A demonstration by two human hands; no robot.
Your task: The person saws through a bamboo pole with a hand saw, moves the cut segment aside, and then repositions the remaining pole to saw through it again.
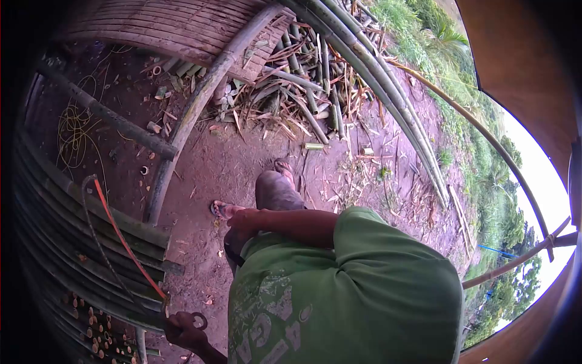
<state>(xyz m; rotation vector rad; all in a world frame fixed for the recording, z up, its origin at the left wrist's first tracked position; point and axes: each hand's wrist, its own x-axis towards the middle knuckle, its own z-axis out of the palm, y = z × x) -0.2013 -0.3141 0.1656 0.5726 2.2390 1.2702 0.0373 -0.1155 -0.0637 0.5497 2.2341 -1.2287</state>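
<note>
My left hand is closed around the handle of a hacksaw, with the round end of the grip showing beside the fingers. Its thin curved frame and orange-red blade point up and left, over the edge of a row of bamboo poles. Bent across in front of my green shirt, my right arm ends with the right hand near my thigh. The fingers of that hand are dark and mostly hidden. Below are my knee and both sandalled feet on the dirt.
A slatted bamboo platform and a heap of cut bamboo stand at the top. Curved bamboo poles arch across the right. A slanting post rises at left, near tangled yellow cord. Cut pole ends show at lower left.
</note>
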